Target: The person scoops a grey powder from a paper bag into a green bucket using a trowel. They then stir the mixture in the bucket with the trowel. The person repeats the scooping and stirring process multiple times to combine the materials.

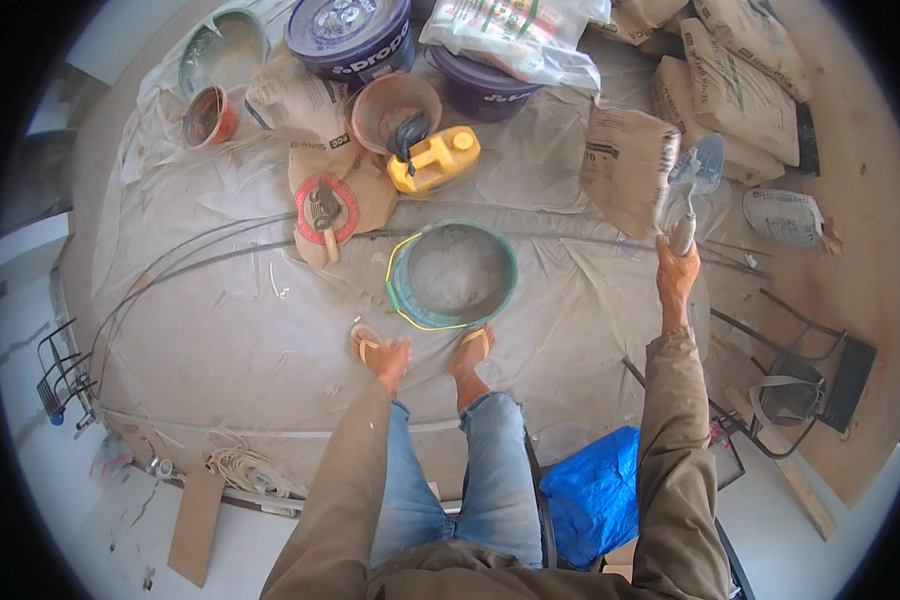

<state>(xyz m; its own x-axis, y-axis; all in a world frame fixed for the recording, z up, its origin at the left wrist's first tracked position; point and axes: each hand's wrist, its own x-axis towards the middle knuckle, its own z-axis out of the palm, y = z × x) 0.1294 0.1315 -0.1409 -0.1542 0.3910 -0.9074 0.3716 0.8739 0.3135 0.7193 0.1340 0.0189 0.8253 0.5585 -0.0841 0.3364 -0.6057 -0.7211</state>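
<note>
My right hand (677, 268) grips the wooden handle of a pointing trowel (696, 169), its blade pointing away from me. A brown paper cement bag (624, 171) stands close to my fingers; whether they touch its lower corner I cannot tell. My left hand (394, 361) hovers above my left foot, slightly blurred, with nothing in it. Ahead of my feet sits a green bucket (400, 279) with grey cement-like material (457, 266) inside. Its yellowish handle (391, 298) hangs down on the left side.
Beyond the bucket are a yellow jerrycan (442, 161), an orange bucket (361, 120) and a second trowel (331, 241) on flattened paper. Purple lidded pails (349, 41) stand farther back. Cement bags (742, 86) are stacked at the right, above a metal-framed chair (802, 382). Plastic sheeting (330, 375) covers the floor.
</note>
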